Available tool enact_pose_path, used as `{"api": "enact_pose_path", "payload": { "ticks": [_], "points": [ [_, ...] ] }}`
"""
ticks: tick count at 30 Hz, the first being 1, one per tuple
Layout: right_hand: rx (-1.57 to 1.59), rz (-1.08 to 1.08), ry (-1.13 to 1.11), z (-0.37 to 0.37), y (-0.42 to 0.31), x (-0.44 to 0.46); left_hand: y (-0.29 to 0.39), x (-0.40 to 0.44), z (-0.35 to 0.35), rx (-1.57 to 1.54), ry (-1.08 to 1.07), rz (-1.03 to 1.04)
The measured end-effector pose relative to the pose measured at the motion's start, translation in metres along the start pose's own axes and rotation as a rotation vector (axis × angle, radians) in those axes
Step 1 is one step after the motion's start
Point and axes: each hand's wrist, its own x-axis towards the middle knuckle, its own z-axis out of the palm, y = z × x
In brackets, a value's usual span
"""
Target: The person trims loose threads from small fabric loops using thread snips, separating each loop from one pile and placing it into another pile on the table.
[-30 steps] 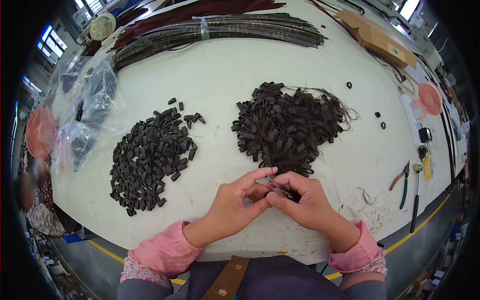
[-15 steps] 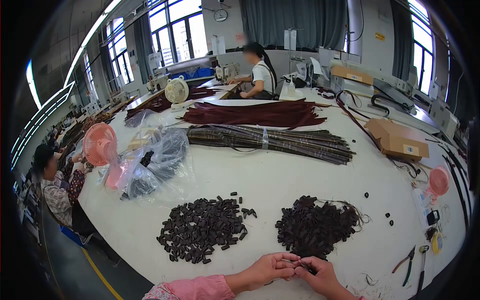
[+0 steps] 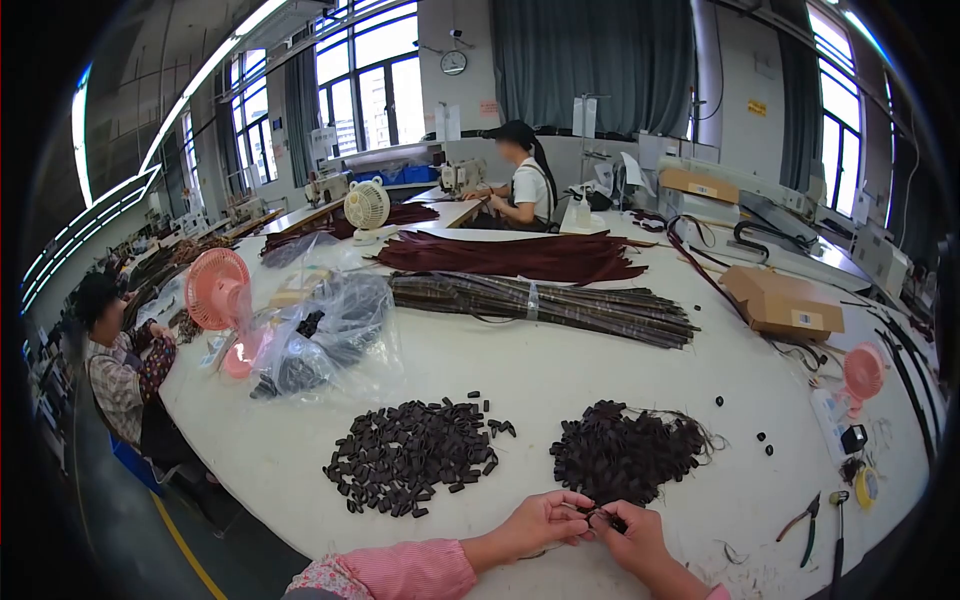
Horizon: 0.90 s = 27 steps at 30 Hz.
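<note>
At the near edge of the table, my left hand [image 3: 545,524] and my right hand [image 3: 636,538] meet fingertip to fingertip. Both are closed in a pinch around a small dark loop [image 3: 617,521], mostly covered by the fingers. Just beyond them lies a heap of dark loops with loose threads [image 3: 625,450], near my right fingers. A second pile of small dark loops [image 3: 410,455], without visible long threads, spreads out to the left of it. A few stray loops [image 3: 768,450] lie to the right.
Pliers [image 3: 811,525] and a hammer [image 3: 839,530] lie at the right, near a pink fan [image 3: 863,372]. Farther back are a bundle of dark strips [image 3: 560,312], dark red strips [image 3: 510,256], a clear plastic bag [image 3: 345,335] and a cardboard box [image 3: 780,305]. Two people sit at the left and back.
The view has tilted slightly, so the far table sits lower in the picture. My hands stay pinched together, with a small shift of the fingers around the loop.
</note>
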Motion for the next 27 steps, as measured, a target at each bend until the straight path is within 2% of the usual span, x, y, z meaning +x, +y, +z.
{"api": "enact_pose_path", "payload": {
  "ticks": [2,5,7,12,14,16,18,21,22,24,27],
  "points": [
    [-0.172,-0.04,0.031,0.0,0.004,0.001,-0.002,0.0,0.0,0.009,-0.003,0.005],
    [-0.247,-0.121,0.037,0.0,0.002,0.0,-0.009,0.003,-0.002,0.053,-0.019,0.051],
    [-0.238,-0.124,0.053,0.002,0.003,0.002,-0.015,0.005,-0.004,0.054,-0.037,0.119],
    [-0.238,-0.058,0.172,-0.009,0.003,0.008,0.007,-0.001,-0.007,0.042,0.031,-0.043],
    [-0.278,0.07,0.244,-0.017,0.004,0.013,0.004,0.0,-0.01,-0.013,0.03,-0.008],
    [-0.156,0.008,0.353,-0.019,0.011,0.017,0.008,0.0,-0.009,-0.109,0.03,-0.016],
    [0.088,0.026,0.267,-0.019,0.02,0.019,0.006,0.001,-0.009,-0.121,0.024,-0.029],
    [0.237,0.257,-0.107,-0.024,-0.001,0.015,0.007,0.001,-0.005,-0.032,0.039,0.041],
    [0.239,0.268,-0.103,-0.02,-0.004,0.013,0.007,0.001,-0.004,-0.034,0.034,0.031],
    [0.22,0.154,-0.17,-0.013,-0.007,0.01,0.007,0.0,-0.004,0.003,0.023,0.043],
    [0.179,0.084,-0.121,0.0,0.009,0.006,0.005,0.001,-0.006,0.037,0.009,0.066]
  ]
}}
